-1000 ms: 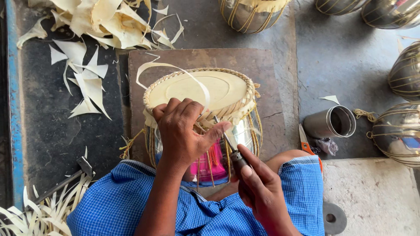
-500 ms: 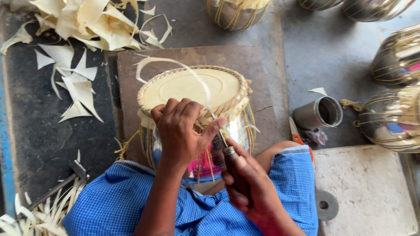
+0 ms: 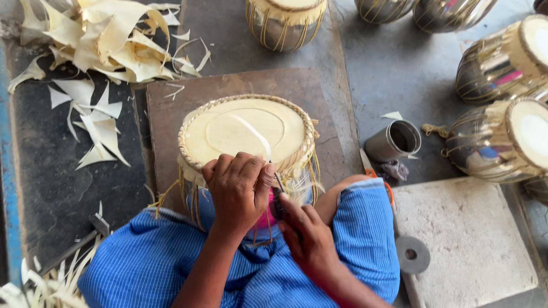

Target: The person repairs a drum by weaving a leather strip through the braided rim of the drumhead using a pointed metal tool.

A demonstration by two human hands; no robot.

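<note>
A small drum (image 3: pixel 245 134) is standing upright between the seated person's knees, its long axis running vertically and its pale skin head facing up toward the camera; a plaited rim is circling the head, and thin straps are running down the shiny metal body. The drum is resting on a brown board (image 3: pixel 171 108) laid on the dark floor. The left hand (image 3: pixel 237 191) is lying over the near edge of the drum, fingers curled down against the rim and side, gripping it closely. A narrow pale strip (image 3: pixel 254 134) is arching across the drum head toward this hand's thumb. The right hand (image 3: pixel 308 239) is sitting just beside the left, closed around a dark-handled tool (image 3: pixel 278 199) whose thin end is pointing up and away, meeting the drum's near edge by the left thumb. Blue striped cloth (image 3: pixel 171 256) is covering the person's lap. A metal cup (image 3: pixel 394 141) is lying on its side near the right knee, more drums (image 3: pixel 502 137) are standing at the right, and pale hide scraps (image 3: pixel 103 40) are lying at upper left.
</note>
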